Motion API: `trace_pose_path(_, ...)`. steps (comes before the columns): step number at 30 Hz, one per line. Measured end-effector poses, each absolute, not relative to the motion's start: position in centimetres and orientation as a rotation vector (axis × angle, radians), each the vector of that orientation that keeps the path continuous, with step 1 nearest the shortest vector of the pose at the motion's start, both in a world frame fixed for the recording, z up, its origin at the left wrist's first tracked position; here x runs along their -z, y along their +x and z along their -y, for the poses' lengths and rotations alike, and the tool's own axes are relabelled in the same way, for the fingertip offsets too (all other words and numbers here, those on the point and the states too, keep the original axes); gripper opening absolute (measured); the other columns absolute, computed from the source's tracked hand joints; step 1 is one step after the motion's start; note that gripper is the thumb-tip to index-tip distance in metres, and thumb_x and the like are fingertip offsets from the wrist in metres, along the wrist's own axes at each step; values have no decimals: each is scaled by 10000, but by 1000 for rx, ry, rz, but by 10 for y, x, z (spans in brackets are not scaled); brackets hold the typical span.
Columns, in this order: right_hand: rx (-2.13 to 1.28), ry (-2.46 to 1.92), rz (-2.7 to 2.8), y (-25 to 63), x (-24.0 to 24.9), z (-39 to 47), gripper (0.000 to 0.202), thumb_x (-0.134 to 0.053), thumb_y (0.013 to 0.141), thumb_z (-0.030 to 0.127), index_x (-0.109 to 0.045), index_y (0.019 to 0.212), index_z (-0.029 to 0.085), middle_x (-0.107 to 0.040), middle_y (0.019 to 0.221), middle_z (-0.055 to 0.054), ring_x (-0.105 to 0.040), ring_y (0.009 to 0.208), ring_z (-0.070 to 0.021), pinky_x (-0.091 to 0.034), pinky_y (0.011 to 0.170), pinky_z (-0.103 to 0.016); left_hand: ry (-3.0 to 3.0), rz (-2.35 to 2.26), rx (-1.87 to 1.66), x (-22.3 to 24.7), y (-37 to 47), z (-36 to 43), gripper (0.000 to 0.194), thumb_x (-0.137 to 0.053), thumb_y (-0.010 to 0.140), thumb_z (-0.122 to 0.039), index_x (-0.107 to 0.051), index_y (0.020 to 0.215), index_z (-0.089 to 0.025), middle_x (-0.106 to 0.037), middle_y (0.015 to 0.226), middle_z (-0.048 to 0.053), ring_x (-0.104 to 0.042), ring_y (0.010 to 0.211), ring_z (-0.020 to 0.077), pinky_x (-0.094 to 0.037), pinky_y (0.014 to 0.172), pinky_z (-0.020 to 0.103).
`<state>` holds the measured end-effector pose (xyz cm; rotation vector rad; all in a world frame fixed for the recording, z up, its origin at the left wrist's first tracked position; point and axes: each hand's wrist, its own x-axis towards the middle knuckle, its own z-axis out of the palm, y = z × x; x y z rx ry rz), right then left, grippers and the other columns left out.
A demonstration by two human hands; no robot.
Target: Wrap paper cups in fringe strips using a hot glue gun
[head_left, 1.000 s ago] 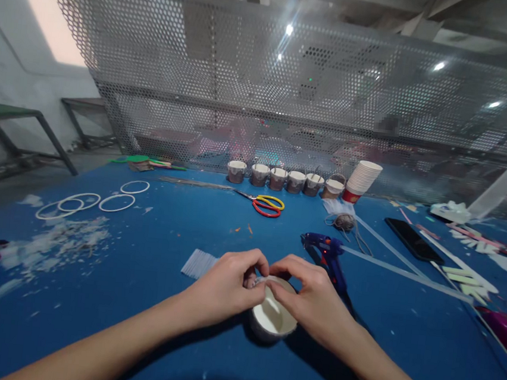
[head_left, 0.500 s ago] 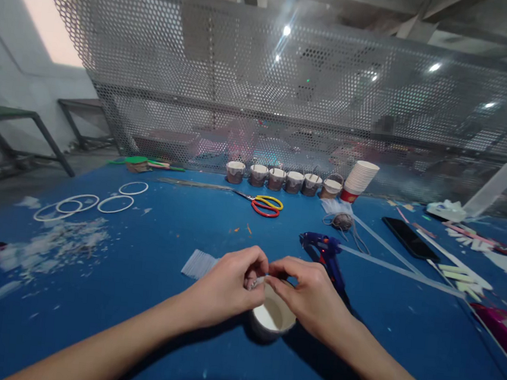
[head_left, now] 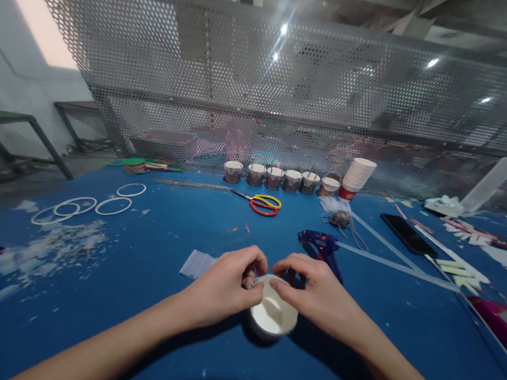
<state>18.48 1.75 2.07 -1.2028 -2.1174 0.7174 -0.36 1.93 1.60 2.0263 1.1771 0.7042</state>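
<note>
Working with two bare hands over a small cup [head_left: 273,318], white inside and greyish outside, mouth facing up, at the near middle of the blue surface [head_left: 153,347]. Holding the left hand [head_left: 229,278] at the cup's far left rim, with fingers curled in and thumb near forefinger. Showing at those fingertips: a small pale piece [head_left: 253,282], too blurred to name. Cannot tell whether pinching that piece, the rim, or neither. Resting opposite, at the far right rim, with the right hand [head_left: 316,284] loosely curved, thumb parted from forefinger — cannot tell whether touching the cup.

Lying just beyond the left hand, partly hidden by it: a bundle of thin pale sticks [head_left: 196,264]. Set just beyond the right hand: a dark blue glue gun [head_left: 320,242], with long translucent strips [head_left: 398,267] reaching off to the right. Placed farther back: scissors [head_left: 264,205] with one yellow and one red handle, a ball of grey yarn [head_left: 340,219], and a dark phone [head_left: 406,233] over to the right. Lined up along the far edge: six small buckets [head_left: 275,179], then a stack of paper cups [head_left: 357,179]. Scattered at left: white rings [head_left: 113,206] and, nearer, pale scraps [head_left: 57,249].
</note>
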Motion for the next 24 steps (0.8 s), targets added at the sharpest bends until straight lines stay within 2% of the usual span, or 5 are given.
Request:
trace_pose_path(10, -634, -1235, 2145, 178, -14, -16, 143, -601, 806, 74, -692, 725, 147, -696, 739, -41, -620, 724, -166, -449, 663, -269, 2016, -1184, -714, -15, -2, -18, 64, -530, 735, -188, -515, 795, -204, -483, 654, -62, -465, 612, 105, -366, 575, 219)
trace_pose_path(14, -787, -1227, 2120, 186, -23, -16, 122, -596, 840, 199, -710, 846, 154, -713, 824, -40, -625, 736, -157, -449, 650, -252, 2023, -1201, -714, -16, -3, -19, 58, -539, 740, -210, -531, 797, -199, -474, 640, -60, -466, 608, 109, -364, 578, 225)
trace_pose_path(17, -807, -1234, 2049, 194, -31, -16, 200, -557, 865, 289, -702, 924, 166, -712, 874, -36, -617, 758, -151, -441, 640, -239, 1994, -1229, -690, -21, -5, -21, 129, -558, 773, -312, -560, 830, -196, -501, 654, -48, -482, 622, 120, -370, 587, 234)
trace_pose_path(20, -741, -1267, 2069, 198, -35, -16, 206, -527, 869, 283, -697, 847, 169, -698, 819, -28, -589, 705, -138, -414, 607, -235, 1994, -1260, -643, -31, -13, -26, 229, -532, 809, -412, -586, 846, -193, -566, 728, -16, -517, 691, 143, -395, 636, 256)
trace_pose_path(24, -735, -1418, 2180, 196, -35, -14, 184, -554, 843, 288, -683, 877, 162, -630, 666, -4, -525, 588, -125, -359, 529, -235, 2120, -1221, -416, -50, -37, -32, 265, -626, 742, -393, -612, 927, -204, -627, 951, 26, -555, 898, 197, -425, 796, 301)
